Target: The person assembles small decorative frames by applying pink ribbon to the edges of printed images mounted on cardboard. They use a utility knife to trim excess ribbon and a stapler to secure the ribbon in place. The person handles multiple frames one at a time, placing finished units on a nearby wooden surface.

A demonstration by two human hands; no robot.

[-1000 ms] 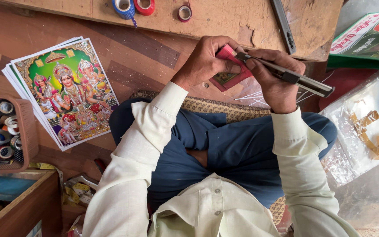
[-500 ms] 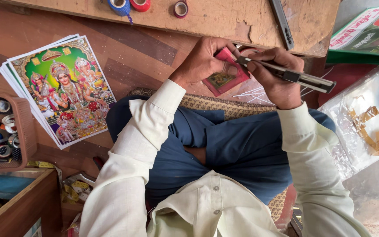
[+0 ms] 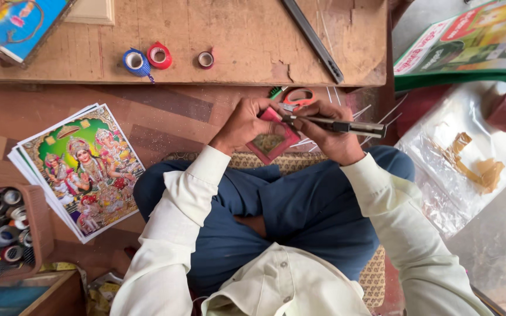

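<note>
**Blade meets frame at centre of picture**

Here we are, looking straight down: the left hand (image 3: 242, 124) has its fingers curled snugly round a small pink-bordered picture frame (image 3: 272, 143), thumb pressed on the upper edge, holding it tilted just above the lap. The right hand (image 3: 330, 133) is closed tight on a long utility knife (image 3: 338, 125), and that's the relation to watch: the knife's long axis runs almost level across the frame of view, handle poking out to the right, tip pointing left and meeting the frame's upper right edge. So the frame lies directly left of the right fingers, touching the blade end, with the left hand backing it from the other side.

Just above the hands, orange-handled scissors (image 3: 297, 97) rest on the brown floor. Along the wooden board (image 3: 247, 35) at upper centre sit a blue tape roll (image 3: 135, 61), a red tape roll (image 3: 159, 55) and a smaller one. A stack of colourful prints (image 3: 83, 169) lies at left, a box of spools (image 3: 4, 234) in the lower left corner.
</note>
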